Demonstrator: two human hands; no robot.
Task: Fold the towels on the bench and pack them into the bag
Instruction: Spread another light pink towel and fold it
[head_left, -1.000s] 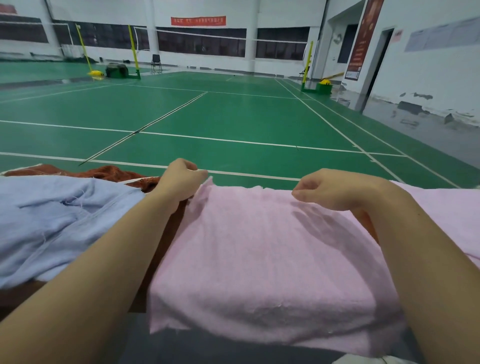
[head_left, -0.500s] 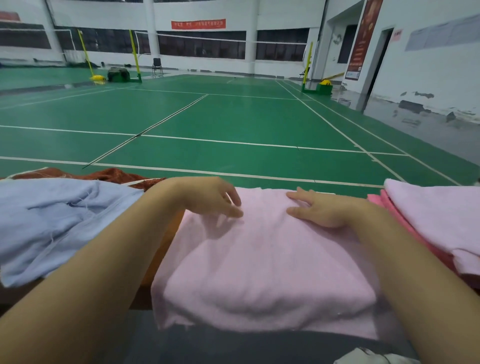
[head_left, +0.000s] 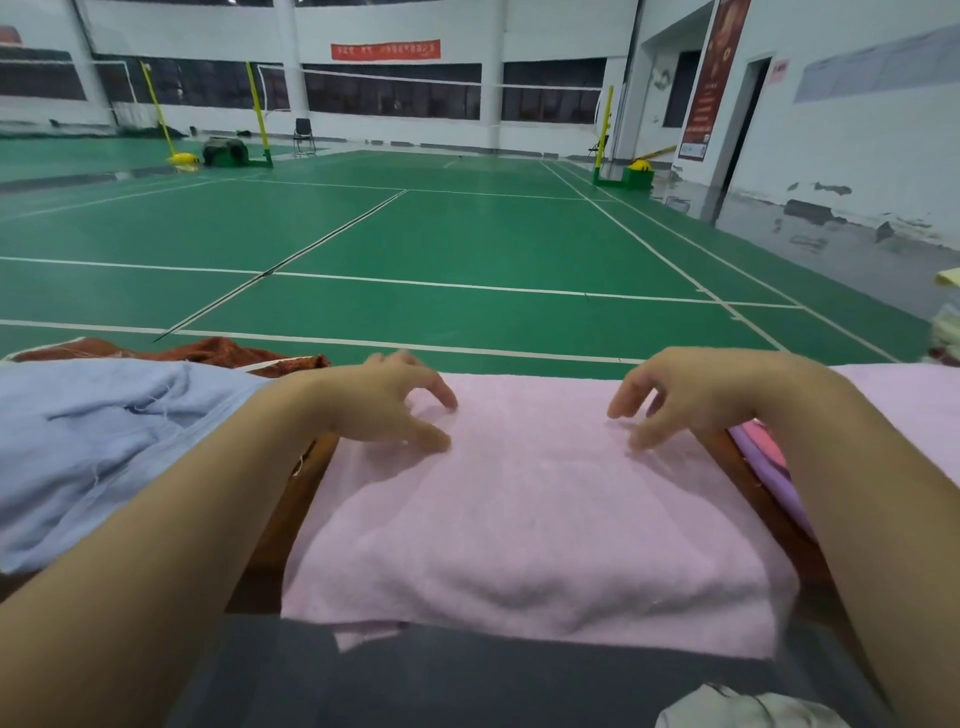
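Observation:
A pale pink towel (head_left: 530, 525) lies folded across the wooden bench (head_left: 291, 514), its near edge hanging over the front. My left hand (head_left: 395, 402) hovers over the towel's far left part with fingers loosely spread, fingertips close to the cloth. My right hand (head_left: 691, 395) is over the far right part, fingers relaxed and apart, holding nothing. A crumpled light blue towel (head_left: 104, 447) lies to the left, with a rust-brown towel (head_left: 208, 351) behind it. On the right sits a stack of folded pink and purple towels (head_left: 914, 395). No bag can be made out.
Beyond the bench stretches a green badminton court with white lines, yellow net posts (head_left: 602, 130) and a net. A whitish cloth object (head_left: 748, 709) shows at the bottom right edge. A yellow and pale thing (head_left: 948, 306) sits at the right edge.
Both hands let go of the pink towel's far edge, laid it flat, pressed near the middle, then moved apart and lifted with fingers spread.

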